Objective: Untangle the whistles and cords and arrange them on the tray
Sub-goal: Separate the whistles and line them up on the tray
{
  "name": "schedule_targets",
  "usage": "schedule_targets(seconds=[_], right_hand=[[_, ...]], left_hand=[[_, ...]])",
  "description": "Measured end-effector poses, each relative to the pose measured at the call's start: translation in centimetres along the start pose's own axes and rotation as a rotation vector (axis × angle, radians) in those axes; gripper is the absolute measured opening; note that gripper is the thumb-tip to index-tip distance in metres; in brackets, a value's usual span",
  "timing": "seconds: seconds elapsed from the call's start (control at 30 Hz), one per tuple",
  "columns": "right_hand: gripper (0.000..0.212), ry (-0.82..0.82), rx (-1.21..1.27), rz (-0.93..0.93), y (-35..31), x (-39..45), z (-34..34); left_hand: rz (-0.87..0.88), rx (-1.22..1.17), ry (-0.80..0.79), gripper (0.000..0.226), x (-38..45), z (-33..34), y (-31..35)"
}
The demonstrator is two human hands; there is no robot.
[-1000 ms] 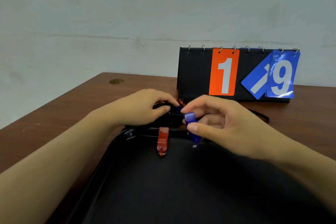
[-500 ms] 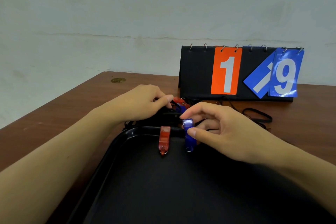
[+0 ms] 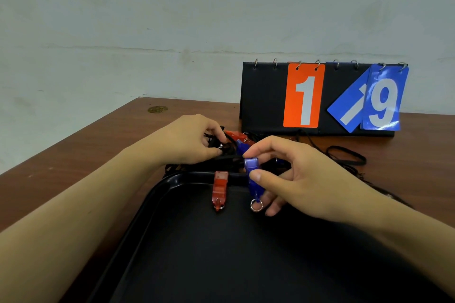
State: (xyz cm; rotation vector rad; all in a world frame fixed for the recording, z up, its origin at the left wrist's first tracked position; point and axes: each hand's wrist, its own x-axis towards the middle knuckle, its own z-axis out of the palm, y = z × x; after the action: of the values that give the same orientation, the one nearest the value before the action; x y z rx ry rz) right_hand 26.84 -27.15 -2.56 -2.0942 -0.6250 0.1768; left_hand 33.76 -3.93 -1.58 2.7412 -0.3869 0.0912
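Right grip: right hand (image 3: pixel 295 179) pinches the translucent blue plastic whistle (image 3: pixel 253 177), long axis 12-to-6, ring at 6, over the black tray's (image 3: pixel 157 206) far rim.
Neighbour: red plastic whistle (image 3: pixel 219 190) at 9, parallel.
Left grip: left hand (image 3: pixel 189 140) pinches the tangled black cords (image 3: pixel 229 150) at 11, on the bench (image 3: pixel 98 155).

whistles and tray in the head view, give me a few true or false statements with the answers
1. The right hand pinches a blue whistle. True.
2. A red whistle leans on the far rim of the tray. True.
3. The left hand rests flat and empty on the table. False: its fingers work at the black cords beyond the tray.
4. The orange card on the scoreboard shows a 9. False: it shows a 1.
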Motion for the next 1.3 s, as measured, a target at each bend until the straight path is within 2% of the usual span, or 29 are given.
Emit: schedule_targets(seconds=[0.17, 0.27, 0.4, 0.53, 0.63, 0.7, 0.87, 0.93, 1.07, 1.3], right_hand=[[0.020, 0.026, -0.059, 0.019, 0.2, 0.0, 0.2], [0.020, 0.031, -0.190, -0.005, 0.2, 0.3, 0.3], [0.026, 0.019, -0.314, -0.005, 0.4, 0.6, 0.5], [0.032, 0.049, -0.546, -0.060, 0.5, 0.7, 0.4], [0.040, 0.053, -0.596, -0.089, 0.5, 0.7, 0.3], [0.047, 0.049, -0.629, -0.099, 0.7, 0.7, 0.4], [0.044, 0.255, -0.595, -0.186, 1.1, 1.3, -1.3], [0.048, 0.209, -0.638, -0.146, 1.5, 1.5, -1.7], [0.063, -0.101, -0.740, 0.067, 2.3, 1.7, -1.0], [0.050, -0.039, -0.837, 0.123, 1.9, 1.7, -1.5]], left_hand=[[0.038, -0.031, 0.051, 0.013, 0.2, 0.4, -0.2], [0.054, -0.011, 0.031, 0.007, 0.2, 0.4, -0.3], [0.030, 0.044, -0.021, 0.023, 0.1, 0.2, 0.0], [0.021, 0.063, -0.055, 0.031, 0.0, -0.2, 0.2], [0.000, 0.065, -0.111, 0.039, 0.0, -0.2, 0.2], [0.010, 0.065, -0.115, 0.036, 0.0, -0.1, 0.2], [0.084, 0.069, -0.036, 0.025, -0.1, -0.1, 0.3], [0.135, 0.017, -0.030, 0.024, -0.2, 0.1, 0.6], [0.205, -0.135, -0.105, 0.025, -0.6, 0.6, 1.5], [0.232, -0.174, -0.143, 0.027, -0.7, 0.3, 1.4]])
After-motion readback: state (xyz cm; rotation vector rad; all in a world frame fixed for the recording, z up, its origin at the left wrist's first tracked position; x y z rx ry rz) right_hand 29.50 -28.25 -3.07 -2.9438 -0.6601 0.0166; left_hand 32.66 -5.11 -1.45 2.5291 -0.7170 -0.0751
